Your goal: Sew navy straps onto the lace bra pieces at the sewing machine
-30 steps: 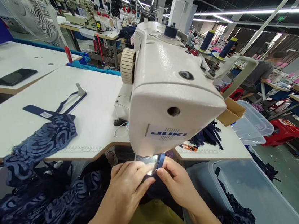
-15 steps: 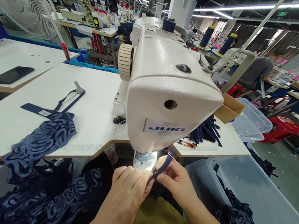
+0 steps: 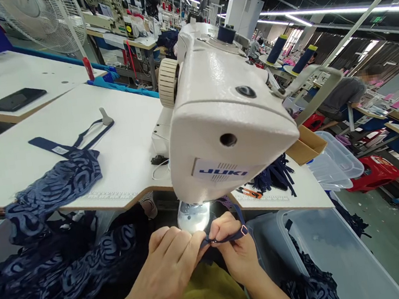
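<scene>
My left hand (image 3: pixel 178 254) is closed on navy fabric just in front of the lit metal plate (image 3: pixel 193 215) of the sewing machine (image 3: pixel 224 117). Beside it, my right hand (image 3: pixel 235 249) pinches a narrow navy strap (image 3: pixel 239 233) between thumb and fingers. A small metallic ring shows on the strap at the right, and the strap loops up behind the hand. Both hands meet below the machine head, with fingertips almost touching. How the strap joins the fabric is hidden by the fingers.
A dark blue patterned garment (image 3: pixel 61 178) hangs over the table's left edge, above more such pieces. Orange-handled snips (image 3: pixel 251 192) and a bundle of navy straps (image 3: pixel 277 174) lie right of the machine. A translucent bin (image 3: pixel 342 248) stands at lower right. A phone (image 3: pixel 15 99) lies far left.
My right hand has drawn closer to my left and turned. The strap, earlier slanting up toward the machine, now runs sideways to the right with its ring showing. My left hand has barely moved.
</scene>
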### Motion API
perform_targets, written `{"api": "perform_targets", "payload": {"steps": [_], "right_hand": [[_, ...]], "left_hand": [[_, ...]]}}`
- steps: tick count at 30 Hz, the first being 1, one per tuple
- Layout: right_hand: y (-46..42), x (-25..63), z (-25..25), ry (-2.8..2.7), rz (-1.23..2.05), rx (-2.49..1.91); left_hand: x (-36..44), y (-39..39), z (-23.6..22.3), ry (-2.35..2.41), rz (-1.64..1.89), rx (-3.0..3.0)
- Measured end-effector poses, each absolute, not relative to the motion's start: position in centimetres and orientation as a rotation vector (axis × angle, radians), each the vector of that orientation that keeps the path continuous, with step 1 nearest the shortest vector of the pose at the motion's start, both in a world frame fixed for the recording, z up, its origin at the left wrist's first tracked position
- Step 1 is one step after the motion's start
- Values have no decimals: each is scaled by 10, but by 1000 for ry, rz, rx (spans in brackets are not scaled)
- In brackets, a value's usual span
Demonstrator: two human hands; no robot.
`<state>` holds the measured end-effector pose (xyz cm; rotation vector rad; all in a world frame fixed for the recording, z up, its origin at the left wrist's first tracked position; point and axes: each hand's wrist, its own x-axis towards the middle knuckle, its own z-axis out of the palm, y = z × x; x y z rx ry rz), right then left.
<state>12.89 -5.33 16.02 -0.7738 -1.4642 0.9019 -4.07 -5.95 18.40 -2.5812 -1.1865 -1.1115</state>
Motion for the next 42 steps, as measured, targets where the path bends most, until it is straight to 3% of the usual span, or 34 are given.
{"api": "perform_targets", "payload": {"steps": [8, 15, 20, 27, 37, 42], "right_hand": [[-56, 131, 160, -1484, 927, -852], [-57, 126, 162, -1417, 953, -854], [-50, 120, 165, -1355, 1057, -1077], [-37, 112, 158, -1389, 943, -1270], [-7, 119, 167, -1308, 1123, -1239], [14, 123, 176, -1481, 959, -1315]], "left_hand": [[-41, -63, 184, -1172, -1114, -2608], [-35, -62, 183, -1438, -1103, -2516], [-44, -57, 188, -1499, -1036, -2505], [-62, -54, 161, -1079, -1038, -2575], [-57, -43, 154, -1193, -879, -2504], [-50, -39, 154, -1177, -957, -2436]]}}
